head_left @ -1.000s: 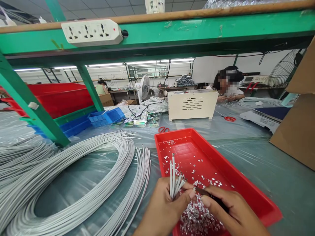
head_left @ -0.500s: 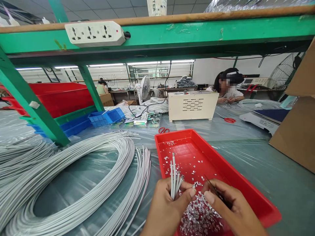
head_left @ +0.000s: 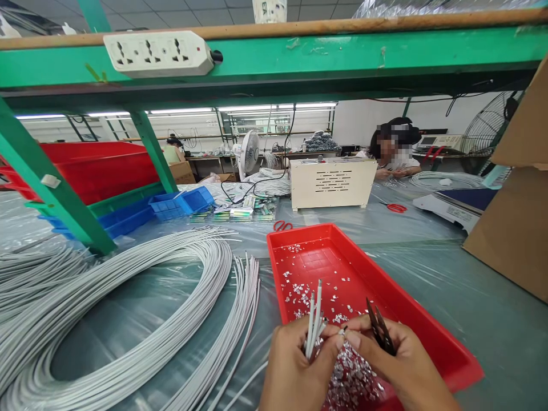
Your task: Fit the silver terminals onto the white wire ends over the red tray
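Observation:
Several short ends of white cable (head_left: pixel 315 325) stick up from my left hand (head_left: pixel 295 365), which is closed around them. At its thumb and fingertip, one cable end with a bit of shiny foil (head_left: pixel 342 332) is pinched. The thumb and forefinger of my right hand (head_left: pixel 394 354) meet the left fingertips at that same end. Dark tweezers (head_left: pixel 379 330) are tucked in my right hand, their two tips apart and pointing up. Beneath both hands lies a red tray (head_left: pixel 411 299) with many silvery foil scraps (head_left: pixel 353 374) in it.
Large coils of white cable (head_left: pixel 214 268) cover the left of the table. Behind the tray stand a beige machine box (head_left: pixel 331 185) and red-handled scissors (head_left: pixel 282 226). A cardboard box (head_left: pixel 514 228) and a scale (head_left: pixel 454 205) are at right. Across the table sits a co-worker (head_left: pixel 394 151).
My right hand has moved left, and its fingertips now touch the left hand's at the cable end. The tweezers have turned more upright. The cables in my left hand have shifted slightly right.

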`<act>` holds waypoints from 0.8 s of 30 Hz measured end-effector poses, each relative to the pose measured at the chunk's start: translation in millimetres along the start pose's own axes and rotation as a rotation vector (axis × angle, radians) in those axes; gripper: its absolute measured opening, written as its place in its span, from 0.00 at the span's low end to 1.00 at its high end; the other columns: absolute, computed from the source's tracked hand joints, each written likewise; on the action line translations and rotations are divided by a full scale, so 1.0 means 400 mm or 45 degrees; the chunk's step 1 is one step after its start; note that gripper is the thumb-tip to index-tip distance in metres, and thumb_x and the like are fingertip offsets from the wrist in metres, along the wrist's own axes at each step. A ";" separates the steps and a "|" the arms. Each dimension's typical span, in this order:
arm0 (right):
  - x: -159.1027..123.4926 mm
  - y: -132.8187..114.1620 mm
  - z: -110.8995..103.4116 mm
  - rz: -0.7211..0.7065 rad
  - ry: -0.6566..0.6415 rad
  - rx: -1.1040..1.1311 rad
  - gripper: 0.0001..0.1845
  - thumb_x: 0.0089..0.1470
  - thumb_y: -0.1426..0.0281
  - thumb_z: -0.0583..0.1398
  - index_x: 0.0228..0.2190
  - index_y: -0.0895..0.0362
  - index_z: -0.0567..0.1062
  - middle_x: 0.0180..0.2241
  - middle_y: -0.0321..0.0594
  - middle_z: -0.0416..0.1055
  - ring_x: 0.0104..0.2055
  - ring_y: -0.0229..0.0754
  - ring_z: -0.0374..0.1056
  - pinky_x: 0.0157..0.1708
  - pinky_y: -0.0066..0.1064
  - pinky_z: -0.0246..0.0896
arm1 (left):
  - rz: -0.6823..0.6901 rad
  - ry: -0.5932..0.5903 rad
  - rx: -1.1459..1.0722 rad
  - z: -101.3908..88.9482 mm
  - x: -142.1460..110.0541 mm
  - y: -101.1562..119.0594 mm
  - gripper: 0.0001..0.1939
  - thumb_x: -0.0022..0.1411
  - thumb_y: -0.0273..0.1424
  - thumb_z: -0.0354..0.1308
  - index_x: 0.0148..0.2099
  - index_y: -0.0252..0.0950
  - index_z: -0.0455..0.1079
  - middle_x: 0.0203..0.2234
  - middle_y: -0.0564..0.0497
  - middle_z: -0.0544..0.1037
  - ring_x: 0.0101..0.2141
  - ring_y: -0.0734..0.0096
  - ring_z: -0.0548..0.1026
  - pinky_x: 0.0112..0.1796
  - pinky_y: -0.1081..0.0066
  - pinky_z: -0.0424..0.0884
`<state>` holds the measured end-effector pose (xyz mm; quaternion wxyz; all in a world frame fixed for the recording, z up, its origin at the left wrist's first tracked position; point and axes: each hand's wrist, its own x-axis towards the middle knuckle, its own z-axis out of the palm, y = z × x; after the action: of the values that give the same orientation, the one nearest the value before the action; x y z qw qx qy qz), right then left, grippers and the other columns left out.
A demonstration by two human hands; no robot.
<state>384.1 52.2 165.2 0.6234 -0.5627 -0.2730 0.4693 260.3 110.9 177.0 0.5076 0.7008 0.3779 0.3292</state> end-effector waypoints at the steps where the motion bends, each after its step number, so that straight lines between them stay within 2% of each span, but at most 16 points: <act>1: -0.001 -0.003 0.002 0.001 -0.012 0.023 0.15 0.27 0.65 0.70 0.21 0.57 0.75 0.17 0.33 0.67 0.21 0.34 0.57 0.25 0.24 0.52 | 0.034 0.001 0.039 0.000 -0.001 -0.001 0.11 0.53 0.35 0.55 0.27 0.33 0.72 0.20 0.50 0.74 0.22 0.72 0.66 0.25 0.71 0.60; 5: -0.003 -0.008 0.004 0.005 -0.020 0.048 0.13 0.27 0.66 0.70 0.20 0.56 0.75 0.17 0.34 0.68 0.22 0.36 0.59 0.27 0.25 0.55 | 0.172 0.007 0.188 0.002 -0.006 -0.002 0.12 0.56 0.34 0.52 0.25 0.35 0.70 0.20 0.52 0.72 0.24 0.71 0.70 0.27 0.72 0.61; 10: 0.000 0.009 0.003 -0.053 0.108 -0.055 0.15 0.28 0.63 0.69 0.20 0.57 0.73 0.15 0.30 0.59 0.21 0.33 0.53 0.22 0.23 0.47 | 0.245 0.039 0.275 0.008 -0.012 0.001 0.14 0.58 0.36 0.49 0.26 0.35 0.70 0.21 0.51 0.73 0.24 0.71 0.71 0.28 0.73 0.61; 12: 0.000 0.013 0.004 -0.079 0.108 -0.037 0.14 0.29 0.63 0.69 0.20 0.57 0.73 0.15 0.29 0.58 0.22 0.33 0.54 0.23 0.23 0.48 | 0.220 0.025 0.261 0.009 -0.012 0.002 0.15 0.58 0.36 0.49 0.25 0.35 0.70 0.20 0.51 0.72 0.24 0.71 0.70 0.27 0.73 0.61; 18: -0.009 -0.008 0.013 -0.052 0.125 -0.050 0.14 0.28 0.64 0.68 0.21 0.56 0.72 0.18 0.33 0.64 0.24 0.37 0.57 0.26 0.25 0.53 | 0.096 -0.034 0.116 0.008 -0.006 -0.001 0.11 0.54 0.35 0.53 0.25 0.34 0.68 0.19 0.53 0.69 0.23 0.72 0.67 0.26 0.73 0.59; 21: -0.011 -0.017 0.015 -0.024 0.132 -0.058 0.14 0.28 0.64 0.68 0.21 0.58 0.72 0.17 0.31 0.62 0.21 0.34 0.53 0.24 0.25 0.50 | 0.065 -0.089 0.056 0.006 -0.001 -0.006 0.12 0.54 0.36 0.53 0.26 0.33 0.68 0.18 0.53 0.68 0.23 0.73 0.64 0.26 0.72 0.58; 24: -0.010 -0.017 0.015 -0.014 0.119 -0.058 0.14 0.29 0.64 0.67 0.21 0.59 0.72 0.16 0.29 0.58 0.20 0.31 0.47 0.21 0.23 0.42 | 0.040 -0.127 0.006 0.004 0.001 -0.005 0.13 0.55 0.38 0.52 0.28 0.32 0.70 0.19 0.51 0.71 0.23 0.73 0.63 0.26 0.72 0.58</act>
<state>379.1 51.8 173.7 0.6251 -0.5964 -0.2573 0.4329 261.5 111.0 174.5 0.5188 0.7234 0.3420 0.3009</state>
